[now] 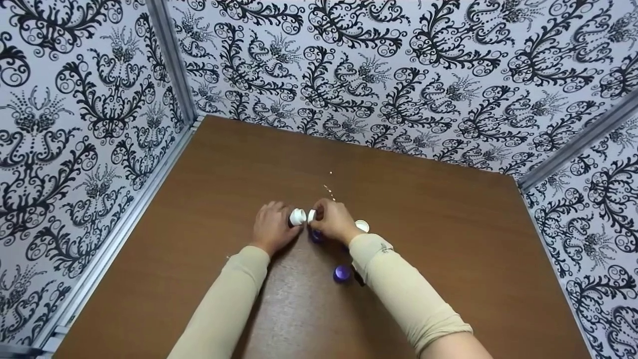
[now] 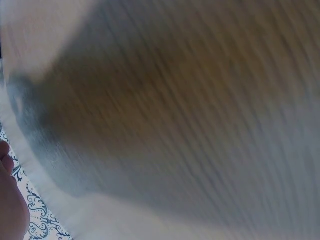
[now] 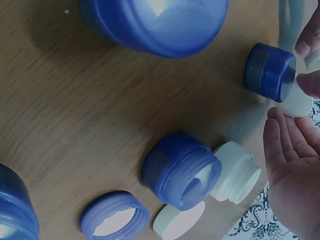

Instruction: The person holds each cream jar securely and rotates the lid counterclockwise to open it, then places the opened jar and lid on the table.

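Observation:
In the head view my left hand point(image 1: 273, 225) grips a small white jar point(image 1: 298, 217), tilted so that its open mouth points at the right hand. My right hand point(image 1: 335, 219) pinches a white lid point(image 1: 312, 216) a short way from that mouth. A purple-blue jar point(image 1: 316, 236) stands just under the right hand, partly covered by it. Nearer to me is another purple-blue jar point(image 1: 342, 273), beside the right forearm. A white round piece point(image 1: 362, 226) lies past the right wrist. The left wrist view is mostly blurred tabletop.
White specks point(image 1: 329, 190) lie scattered on the brown table point(image 1: 249, 154) beyond the hands. Low in the right wrist view are an open blue jar point(image 3: 175, 165), a white jar point(image 3: 235, 172), a blue ring-shaped lid point(image 3: 114, 216) and a white lid point(image 3: 177, 220). Patterned walls point(image 1: 349, 75) enclose the table.

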